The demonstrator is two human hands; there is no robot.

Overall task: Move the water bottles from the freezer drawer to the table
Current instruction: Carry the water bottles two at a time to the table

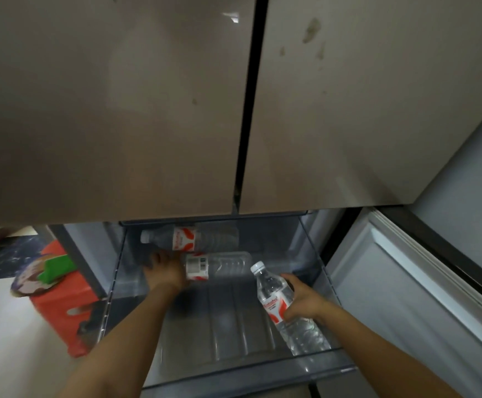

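Note:
The freezer drawer [331, 366] is pulled out below the fridge doors. A clear water bottle with a red-and-white label [189, 239] lies on its side at the drawer's back. In front of it lies a second bottle [222, 265]; my left hand [163, 272] grips its neck end. My right hand [301, 301] holds a third bottle [277, 300] around its label, lifted and tilted, white cap pointing up and away.
Two closed beige fridge doors [119, 110] fill the upper view. An open freezer door panel [406, 297] stands at the right. A red plastic stool [64, 305] with a green object [57, 268] on it sits left of the drawer.

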